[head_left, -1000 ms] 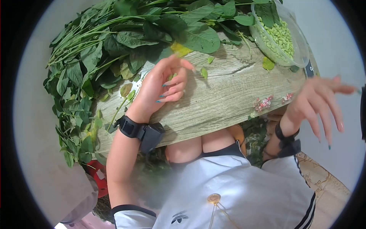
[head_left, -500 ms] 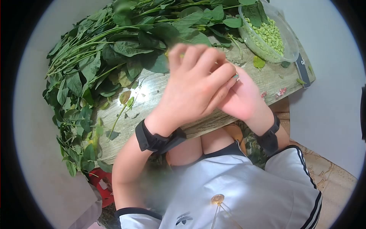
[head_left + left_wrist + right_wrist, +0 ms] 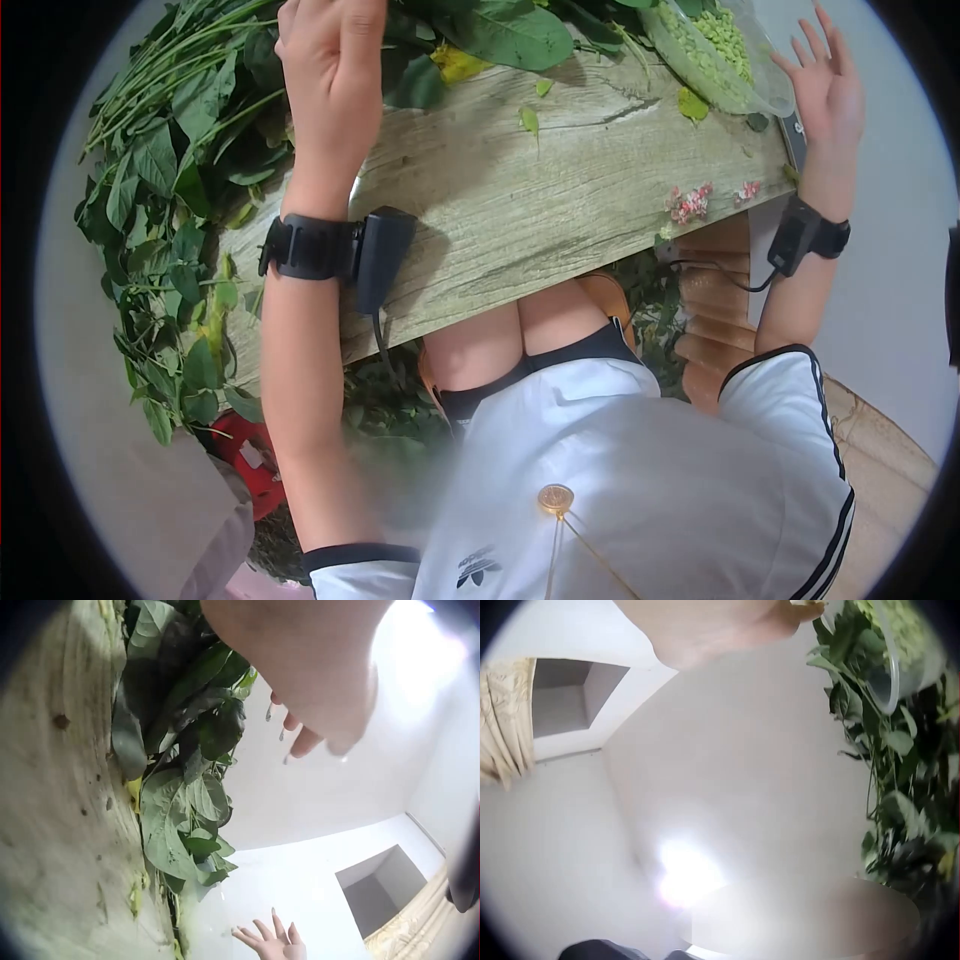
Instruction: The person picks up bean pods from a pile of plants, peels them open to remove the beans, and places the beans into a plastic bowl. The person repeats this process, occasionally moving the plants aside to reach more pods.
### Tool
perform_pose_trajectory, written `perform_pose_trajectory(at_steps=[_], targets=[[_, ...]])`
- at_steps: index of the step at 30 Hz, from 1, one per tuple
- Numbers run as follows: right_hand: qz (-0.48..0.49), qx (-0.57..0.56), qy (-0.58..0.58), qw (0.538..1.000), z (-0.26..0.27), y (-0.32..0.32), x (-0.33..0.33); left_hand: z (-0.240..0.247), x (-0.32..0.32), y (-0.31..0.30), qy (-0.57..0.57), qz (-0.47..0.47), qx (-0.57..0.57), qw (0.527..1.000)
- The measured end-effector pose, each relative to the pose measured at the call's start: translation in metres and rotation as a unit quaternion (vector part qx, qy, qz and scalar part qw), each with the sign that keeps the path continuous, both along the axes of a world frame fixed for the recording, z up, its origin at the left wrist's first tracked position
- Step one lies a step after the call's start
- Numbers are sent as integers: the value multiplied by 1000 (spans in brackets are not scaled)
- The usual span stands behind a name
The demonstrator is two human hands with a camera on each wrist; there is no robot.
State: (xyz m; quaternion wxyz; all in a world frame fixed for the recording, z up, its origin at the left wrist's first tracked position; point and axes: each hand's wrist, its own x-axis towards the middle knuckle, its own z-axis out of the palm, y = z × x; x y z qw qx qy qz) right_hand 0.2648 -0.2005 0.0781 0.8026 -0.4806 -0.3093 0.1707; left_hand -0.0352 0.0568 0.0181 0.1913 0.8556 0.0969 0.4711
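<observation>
My left hand [image 3: 335,75] is raised over the leafy green stalks [image 3: 155,155] at the left of the table, its back toward the head camera. Loosely bent fingers [image 3: 304,742] show past the palm in the left wrist view, with nothing seen between them. My right hand [image 3: 832,100] is up beside the clear plastic tub [image 3: 765,95], its fingers spread and holding nothing. Shelled green beans [image 3: 725,40] fill part of that tub. A small green pod [image 3: 529,120] lies on the wooden table [image 3: 480,210].
A yellow leaf [image 3: 692,103] lies in front of the tub, another yellow leaf [image 3: 460,62] by the stalks. The table's near edge runs above the person's lap. A red object [image 3: 250,465] stands below the table's left corner. Cables trail from both wrist cameras.
Both hands came together over the middle of the table half a second ago. Now they are apart, the left up over the stalks and the right out beside the tub.
</observation>
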Motion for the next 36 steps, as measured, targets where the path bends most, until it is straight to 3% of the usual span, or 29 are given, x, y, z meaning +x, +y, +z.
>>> perform_pose_trajectory(at_steps=[1,2,3,4,5,7,8,9,11,12,13,14,15,16,17,19,22,25,26,28,29,31,32,34,35,36], targets=[[-62,-112,-139,982,-12,-5,8,-6,4,10,-44,-24,-9,999],[-122,-219,-274,928,-20,-10,15,-12,7,18,-88,-47,-17,995],[-234,-318,-316,863,-10,14,-67,-11,11,14,-130,-72,-58,987],[-151,-285,-478,817,-25,12,-81,-11,13,14,-131,-71,-57,987],[-85,-261,-493,826,-31,26,-128,-9,14,15,-148,-78,-61,984],[152,-221,-583,767,-67,39,-182,-5,14,14,-167,-89,-62,980],[209,-252,-661,675,-82,45,-205,-2,9,11,-132,-51,-45,989],[248,-293,-680,625,-86,29,-210,2,3,9,-93,-18,-26,995],[183,-515,-579,605,-50,-32,-192,4,1,8,-97,-17,-15,995],[83,-588,-584,554,-37,-76,-169,6,1,9,-100,-1,-16,995],[16,-751,-240,614,11,-99,-174,10,-1,7,-95,3,-17,995],[-67,-844,-344,406,6,-198,-133,9,0,7,-100,8,-21,995],[-79,-893,-355,264,29,-250,-112,6,3,8,-127,-25,-31,991],[-152,-849,-432,263,36,-315,-89,5,6,12,-155,-57,-36,986],[-159,-845,-436,266,40,-312,-82,3,2,13,-112,-24,0,993],[-313,-852,-288,305,50,-298,-76,5,0,11,-100,-13,-5,995],[-264,-843,-323,338,58,-243,-91,3,0,13,-97,-18,-11,995],[-250,-788,-407,389,48,-271,-67,4,0,13,-95,-15,-7,995],[-252,-787,-406,390,47,-271,-66,5,0,13,-90,-10,-10,996],[-322,-675,-562,353,50,-254,-73,4,1,13,-87,1,3,996],[-319,-679,-561,351,53,-245,-77,3,2,14,-91,-6,-1,996],[-244,-657,-331,632,63,-227,-80,5,3,13,-92,-15,-10,996],[-241,-662,-328,629,68,-225,-72,5,2,7,-82,-37,-64,994],[-167,-788,-219,551,79,-224,-56,4,1,9,-76,-36,-55,995],[-165,-790,-219,548,88,-228,-55,3,1,10,-75,-36,-59,995],[-187,-735,-231,610,100,-233,-53,3,2,10,-79,-41,-60,994]])
